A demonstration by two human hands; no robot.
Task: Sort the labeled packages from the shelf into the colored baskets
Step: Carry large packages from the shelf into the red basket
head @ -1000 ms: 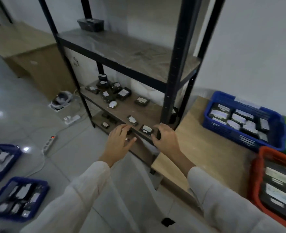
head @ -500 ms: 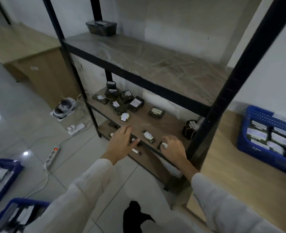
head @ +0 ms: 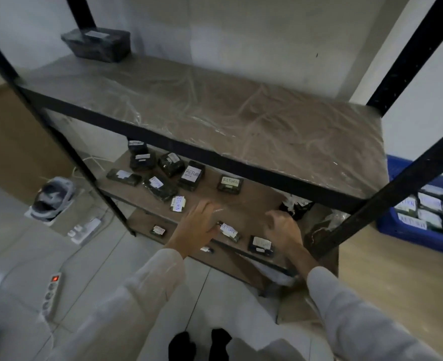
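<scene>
On the middle shelf (head: 254, 204) of a black metal rack, small dark packages with white labels lie scattered, several reading RETURN. The left hand (head: 202, 226) reaches in over the front of this shelf with its fingers straight and slightly spread, holding nothing. Its thumb is right at the edge of the nearest package (head: 229, 231). The right hand (head: 283, 229) hovers just to the right with its back to the camera and its fingers bent downward; I cannot tell whether they hold anything. A second package (head: 260, 244) lies at the shelf's front edge, just beside the right wrist. More packages (head: 160, 185) cluster at the back left. The blue basket (head: 410, 237), already holding labelled packages, stands well apart on the right.
</scene>
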